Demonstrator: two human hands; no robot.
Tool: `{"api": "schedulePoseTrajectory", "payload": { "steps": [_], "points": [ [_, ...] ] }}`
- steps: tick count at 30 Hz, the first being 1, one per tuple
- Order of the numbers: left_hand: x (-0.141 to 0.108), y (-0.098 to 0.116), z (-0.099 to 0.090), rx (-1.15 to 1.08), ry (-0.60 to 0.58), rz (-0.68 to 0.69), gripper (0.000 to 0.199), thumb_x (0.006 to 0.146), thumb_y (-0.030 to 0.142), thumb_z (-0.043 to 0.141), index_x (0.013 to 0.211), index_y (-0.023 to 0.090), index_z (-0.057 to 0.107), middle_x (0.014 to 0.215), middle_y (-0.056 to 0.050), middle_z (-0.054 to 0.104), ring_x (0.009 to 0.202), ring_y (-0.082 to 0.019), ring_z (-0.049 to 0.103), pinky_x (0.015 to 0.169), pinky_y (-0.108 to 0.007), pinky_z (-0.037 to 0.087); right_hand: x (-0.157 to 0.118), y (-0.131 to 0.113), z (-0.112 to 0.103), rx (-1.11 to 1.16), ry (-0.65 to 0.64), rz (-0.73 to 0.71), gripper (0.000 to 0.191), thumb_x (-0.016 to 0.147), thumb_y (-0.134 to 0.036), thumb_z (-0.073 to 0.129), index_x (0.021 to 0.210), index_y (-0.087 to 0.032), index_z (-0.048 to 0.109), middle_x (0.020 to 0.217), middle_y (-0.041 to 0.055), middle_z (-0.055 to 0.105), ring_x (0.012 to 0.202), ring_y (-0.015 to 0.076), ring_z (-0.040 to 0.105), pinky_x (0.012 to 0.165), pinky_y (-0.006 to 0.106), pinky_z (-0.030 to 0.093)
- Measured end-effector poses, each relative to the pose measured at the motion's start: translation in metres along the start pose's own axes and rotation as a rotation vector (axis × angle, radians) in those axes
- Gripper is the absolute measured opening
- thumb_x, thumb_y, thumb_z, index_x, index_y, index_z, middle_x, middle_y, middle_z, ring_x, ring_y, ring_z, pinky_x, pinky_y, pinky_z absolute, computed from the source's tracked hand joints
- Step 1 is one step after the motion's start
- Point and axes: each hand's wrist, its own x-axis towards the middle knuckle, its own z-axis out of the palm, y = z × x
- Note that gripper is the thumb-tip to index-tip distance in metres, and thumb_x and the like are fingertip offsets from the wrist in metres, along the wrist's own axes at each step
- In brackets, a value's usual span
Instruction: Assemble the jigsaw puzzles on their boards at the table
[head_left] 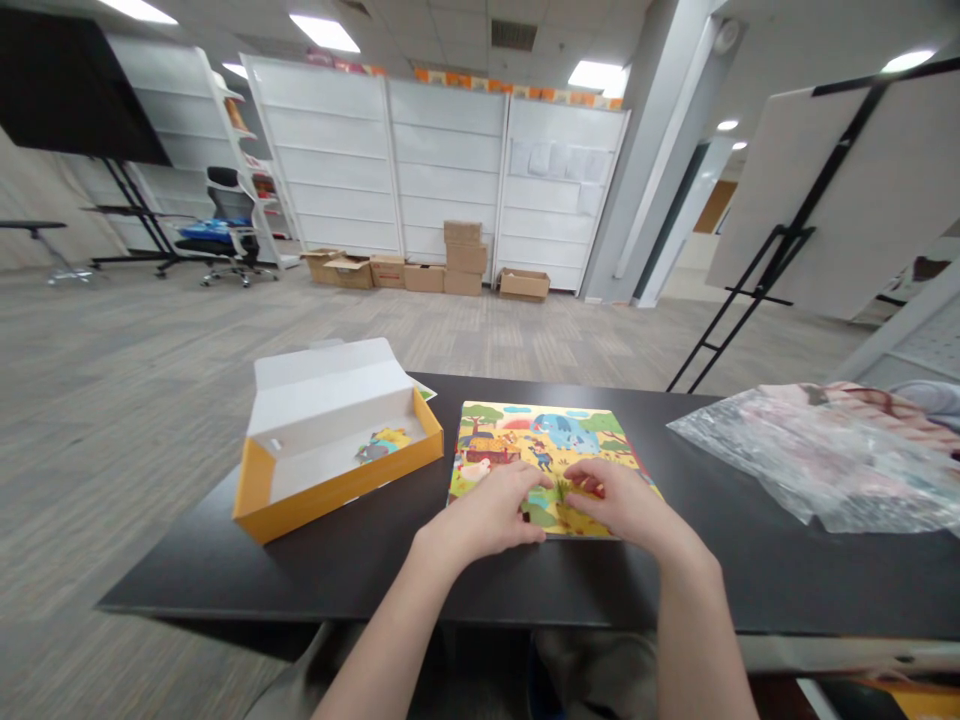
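A colourful picture board [574, 432], apparently a jigsaw puzzle, lies flat on the black table, printed with elephants, trees, a hen and a small figure. My left hand [499, 505] rests over its lower left part, fingers bent and apart from the thumb, with nothing visible in it. Over the lower right part is my right hand [611, 500], fingers curved and the thumb apart from them. A small red patch shows between its fingers; whether it is print or a loose piece I cannot tell. To the left stands an open yellow box [337, 497] with several coloured puzzle pieces [382, 445] inside.
The black table [360, 575] has its near edge just in front of me. A crumpled clear plastic bag [817, 455] lies at the right. Beyond are cardboard boxes [463, 260], an office chair [225, 225], white shelving and an easel-like stand [780, 240].
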Motion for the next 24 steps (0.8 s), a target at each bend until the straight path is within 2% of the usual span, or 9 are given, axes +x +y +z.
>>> {"api": "schedulePoseTrajectory", "payload": {
  "steps": [5, 10, 16, 20, 24],
  "points": [
    [-0.001, 0.007, -0.004, -0.073, -0.003, -0.057, 0.053, 0.075, 0.028, 0.075, 0.126, 0.021, 0.065, 0.096, -0.003, 0.069, 0.085, -0.021, 0.065, 0.073, -0.029, 0.050, 0.002, 0.000, 0.000, 0.025, 0.003, -0.012, 0.022, 0.083, -0.025, 0.064, 0.102, -0.018, 0.074, 0.097, 0.0088, 0.077, 0.083, 0.0222, 0.070, 0.077, 0.033, 0.055],
    [-0.002, 0.006, -0.005, -0.144, -0.029, -0.088, 0.052, 0.078, 0.035, 0.070, 0.128, 0.021, 0.064, 0.082, 0.001, 0.064, 0.066, -0.016, 0.060, 0.060, -0.026, 0.045, 0.003, 0.000, 0.002, 0.025, 0.009, -0.047, 0.022, 0.085, -0.023, 0.060, 0.101, -0.019, 0.074, 0.096, 0.0076, 0.077, 0.080, 0.0210, 0.070, 0.076, 0.033, 0.055],
    [-0.002, 0.004, -0.005, -0.169, -0.048, -0.069, 0.045, 0.078, 0.029, 0.070, 0.122, 0.019, 0.066, 0.089, -0.001, 0.068, 0.070, -0.015, 0.061, 0.065, -0.026, 0.047, 0.005, 0.003, 0.005, 0.062, 0.015, -0.068, 0.023, 0.088, -0.018, 0.055, 0.102, -0.020, 0.073, 0.102, 0.0077, 0.077, 0.087, 0.0215, 0.072, 0.081, 0.034, 0.055],
    [-0.002, 0.000, -0.006, -0.231, -0.073, -0.066, 0.051, 0.073, 0.024, 0.075, 0.122, 0.019, 0.064, 0.102, -0.003, 0.069, 0.072, -0.015, 0.062, 0.066, -0.026, 0.050, 0.006, 0.005, 0.006, 0.075, 0.034, -0.079, 0.026, 0.089, -0.016, 0.052, 0.101, -0.020, 0.074, 0.108, 0.0083, 0.077, 0.100, 0.0236, 0.071, 0.089, 0.036, 0.055],
    [-0.001, -0.006, -0.003, -0.163, -0.051, -0.035, 0.056, 0.069, 0.025, 0.079, 0.123, 0.023, 0.064, 0.109, -0.004, 0.068, 0.076, -0.016, 0.062, 0.073, -0.028, 0.052, 0.006, 0.004, 0.007, 0.083, 0.037, -0.068, 0.023, 0.089, -0.018, 0.055, 0.101, -0.021, 0.074, 0.107, 0.0080, 0.078, 0.098, 0.0237, 0.072, 0.091, 0.037, 0.055]
  ]
}}
